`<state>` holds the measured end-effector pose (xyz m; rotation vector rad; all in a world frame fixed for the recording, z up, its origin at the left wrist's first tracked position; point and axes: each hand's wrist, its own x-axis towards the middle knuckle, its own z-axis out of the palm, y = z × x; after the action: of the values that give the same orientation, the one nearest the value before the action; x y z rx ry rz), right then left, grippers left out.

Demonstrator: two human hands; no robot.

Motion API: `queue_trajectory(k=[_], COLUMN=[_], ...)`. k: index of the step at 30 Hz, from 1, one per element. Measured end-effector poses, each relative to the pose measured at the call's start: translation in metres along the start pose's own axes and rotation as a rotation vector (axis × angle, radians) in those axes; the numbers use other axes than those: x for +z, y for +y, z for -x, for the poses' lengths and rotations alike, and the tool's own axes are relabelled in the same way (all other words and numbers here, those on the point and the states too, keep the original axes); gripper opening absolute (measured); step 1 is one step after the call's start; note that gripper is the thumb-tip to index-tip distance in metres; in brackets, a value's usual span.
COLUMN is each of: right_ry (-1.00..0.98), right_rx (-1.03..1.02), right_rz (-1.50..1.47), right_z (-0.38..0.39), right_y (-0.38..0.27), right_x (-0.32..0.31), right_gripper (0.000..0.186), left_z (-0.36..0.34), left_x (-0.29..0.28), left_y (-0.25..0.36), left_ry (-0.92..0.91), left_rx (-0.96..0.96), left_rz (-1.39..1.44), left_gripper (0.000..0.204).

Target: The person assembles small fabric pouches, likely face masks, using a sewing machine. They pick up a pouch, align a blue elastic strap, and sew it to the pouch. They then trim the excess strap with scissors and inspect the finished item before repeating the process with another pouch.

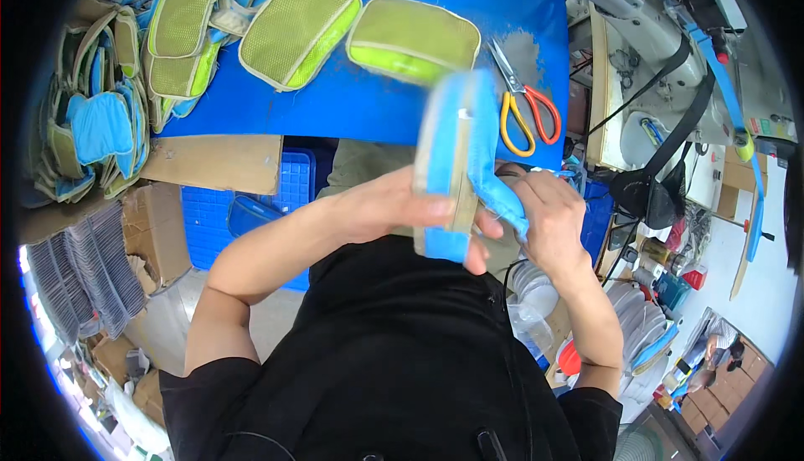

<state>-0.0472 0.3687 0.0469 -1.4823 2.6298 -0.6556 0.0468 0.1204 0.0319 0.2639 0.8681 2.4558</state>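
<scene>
Both hands clasp a blue and tan pouch (452,168) held upright above the lap, in front of the near edge of the tabletop (368,101); the left hand (394,210) wraps its lower edge, fingers curled across the tan face and thumb pressed against the bottom corner, so that grip is pressed shut on the fabric; the right hand (548,214) pinches the blue flap that trails off the pouch's right side, fingers closed on it. Motion blurs the pouch, so its stitching cannot be read; it shows a flat, roughly rectangular body, a tan panel edged in bright blue binding, and a soft blue padded fold hanging toward the right hand.

Behind it, on the blue tabletop, lie several finished pouches (301,25) of yellow-green mesh with pale piping, rounded at the corners and slightly puffed; one more (410,38) lies just beside the scissors (523,105), which have steel blades and orange and yellow loop handles. More mesh and blue pieces (96,118) are heaped at the left end; a sheet of brown cardboard (218,164) overhangs the tabletop's near edge, above a blue plastic crate (289,185).

To the right stands a pale sewing machine (636,9) with blue and black webbing straps (716,59) draped across it; cardboard boxes (159,235) and stacked grey sheets (84,268) sit on the floor at the left.
</scene>
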Motion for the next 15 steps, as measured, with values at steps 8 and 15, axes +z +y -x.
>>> queue_trajectory(k=[8,15], right_ry=[0.106,0.084], right_rx=[0.066,0.041], right_rz=[-0.132,0.011], right_z=[-0.009,-0.021], right_y=[-0.016,-0.016], right_x=[-0.018,-0.028], right_gripper=[0.033,0.026], left_z=[-0.021,-0.029], left_x=[0.017,0.022], left_y=[0.004,0.000], left_ry=[0.100,0.125], left_rx=[-0.113,-0.076], left_rz=[-0.020,-0.044], left_gripper=[0.056,0.055])
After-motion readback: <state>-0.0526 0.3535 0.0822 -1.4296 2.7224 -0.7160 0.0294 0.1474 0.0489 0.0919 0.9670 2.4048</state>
